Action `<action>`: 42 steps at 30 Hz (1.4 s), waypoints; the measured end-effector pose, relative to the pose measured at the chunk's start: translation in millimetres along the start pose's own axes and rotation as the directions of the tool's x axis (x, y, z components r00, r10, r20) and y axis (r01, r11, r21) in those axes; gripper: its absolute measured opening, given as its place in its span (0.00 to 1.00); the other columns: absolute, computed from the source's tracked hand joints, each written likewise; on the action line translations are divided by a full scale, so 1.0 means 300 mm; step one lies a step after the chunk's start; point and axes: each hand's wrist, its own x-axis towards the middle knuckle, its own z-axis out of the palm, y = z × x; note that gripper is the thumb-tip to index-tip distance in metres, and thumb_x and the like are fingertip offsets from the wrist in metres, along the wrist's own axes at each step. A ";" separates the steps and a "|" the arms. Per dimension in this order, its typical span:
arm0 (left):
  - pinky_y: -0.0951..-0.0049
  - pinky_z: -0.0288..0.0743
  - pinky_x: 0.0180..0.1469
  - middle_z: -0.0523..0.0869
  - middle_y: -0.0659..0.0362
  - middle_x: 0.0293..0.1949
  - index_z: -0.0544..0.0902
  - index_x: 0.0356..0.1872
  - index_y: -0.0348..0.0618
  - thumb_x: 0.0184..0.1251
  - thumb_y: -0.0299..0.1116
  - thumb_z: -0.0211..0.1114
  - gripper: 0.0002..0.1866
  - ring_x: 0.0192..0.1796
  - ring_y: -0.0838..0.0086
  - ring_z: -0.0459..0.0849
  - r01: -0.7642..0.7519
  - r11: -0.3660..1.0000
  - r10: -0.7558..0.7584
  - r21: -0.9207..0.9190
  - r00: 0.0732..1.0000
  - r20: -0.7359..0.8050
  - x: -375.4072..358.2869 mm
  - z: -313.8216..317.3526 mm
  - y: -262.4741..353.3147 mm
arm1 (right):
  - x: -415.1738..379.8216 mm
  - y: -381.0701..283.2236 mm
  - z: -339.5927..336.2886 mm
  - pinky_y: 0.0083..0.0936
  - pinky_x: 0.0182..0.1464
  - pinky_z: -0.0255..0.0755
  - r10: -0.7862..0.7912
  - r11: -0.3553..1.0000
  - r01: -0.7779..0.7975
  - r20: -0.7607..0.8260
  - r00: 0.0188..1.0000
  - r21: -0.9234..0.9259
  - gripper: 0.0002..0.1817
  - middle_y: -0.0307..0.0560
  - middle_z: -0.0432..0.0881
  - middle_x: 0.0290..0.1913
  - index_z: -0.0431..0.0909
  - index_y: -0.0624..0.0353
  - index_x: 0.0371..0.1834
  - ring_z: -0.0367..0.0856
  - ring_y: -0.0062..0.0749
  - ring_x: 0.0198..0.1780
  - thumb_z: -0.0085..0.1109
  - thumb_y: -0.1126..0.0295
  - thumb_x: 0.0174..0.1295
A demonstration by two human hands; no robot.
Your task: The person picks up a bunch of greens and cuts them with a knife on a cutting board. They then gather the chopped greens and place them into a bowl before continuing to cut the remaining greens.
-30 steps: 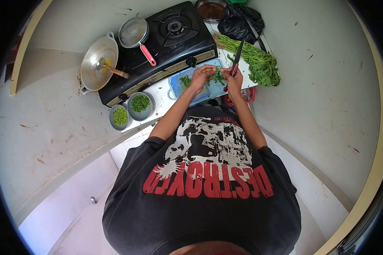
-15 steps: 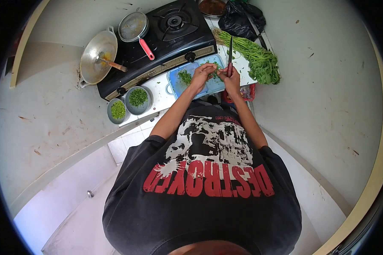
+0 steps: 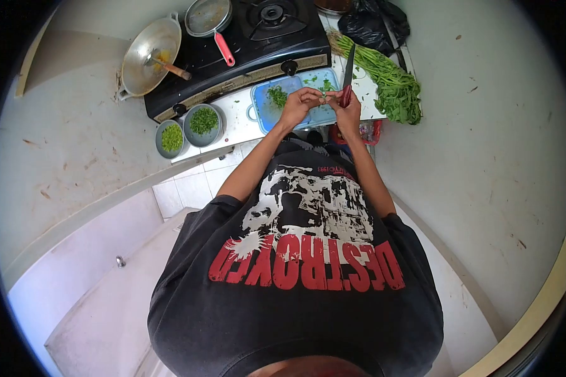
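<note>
A: What's the bg?
B: White worktop (image 3: 236, 119) btwn pale walls, w/ a black gas stove (image 3: 233, 75) along its far side. Wok (image 3: 135, 66) at the stove's L end, sieve (image 3: 207, 16) near it, a red handle (image 3: 224, 49) pointing toward the person.
A: And the L hand (image 3: 294, 108)?
B: Fingers bent, tips meeting the R hand's over the blue board (image 3: 265, 113); a green bit shows there, but can't tell which fingers grip it.
A: R hand (image 3: 348, 114)?
B: Closed round the kitchen knife (image 3: 349, 66), blade up & away from the body.
A: Greens?
B: Chopped pile (image 3: 277, 95) on the board, L of the hands; loose pcs just past the fingers. Leafy bunch (image 3: 390, 81) on the worktop, R of the knife, near a black plastic bag (image 3: 374, 25). 2 grey bowls (image 3: 212, 137) w/ chopped greens, far L.
</note>
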 end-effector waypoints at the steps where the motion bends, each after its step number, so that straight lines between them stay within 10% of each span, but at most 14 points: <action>1: 0.80 0.75 0.52 0.91 0.60 0.41 0.85 0.48 0.36 0.68 0.24 0.68 0.09 0.44 0.81 0.86 -0.002 1.000 0.002 0.003 1.000 -0.011 -0.012 -0.008 -0.002 | -0.002 -0.001 0.006 0.25 0.48 0.78 0.026 0.999 -0.026 0.013 1.000 0.021 0.13 0.51 0.88 0.43 0.70 0.61 0.38 0.85 0.26 0.44 0.68 0.78 0.62; 26: 0.69 0.80 0.49 0.91 0.56 0.40 0.88 0.46 0.42 0.70 0.32 0.65 0.09 0.42 0.70 0.88 0.015 0.838 0.017 0.545 0.998 -0.055 -0.233 -0.373 -0.003 | -0.111 0.104 0.331 0.27 0.47 0.77 0.107 0.968 -0.059 0.187 0.977 -0.244 0.12 0.50 0.89 0.40 0.75 0.63 0.37 0.87 0.30 0.40 0.71 0.71 0.62; 34: 0.65 0.80 0.48 0.89 0.53 0.39 0.86 0.42 0.42 0.69 0.30 0.64 0.06 0.40 0.63 0.88 -0.122 0.722 0.118 0.681 0.992 0.052 -0.235 -0.595 -0.096 | -0.222 0.068 0.364 0.20 0.26 0.68 0.283 0.940 -0.283 -0.028 0.959 -0.190 0.26 0.45 0.83 0.24 0.80 0.65 0.40 0.78 0.21 0.20 0.51 0.47 0.76; 42: 0.55 0.77 0.48 0.86 0.51 0.35 0.86 0.37 0.42 0.64 0.28 0.65 0.04 0.40 0.53 0.81 -0.338 0.474 0.302 0.813 0.930 0.210 -0.144 -0.622 -0.160 | -0.463 0.110 0.364 0.23 0.24 0.72 0.325 0.828 -0.391 -0.225 0.919 -0.401 0.25 0.43 0.81 0.18 0.82 0.67 0.43 0.79 0.22 0.18 0.53 0.51 0.75</action>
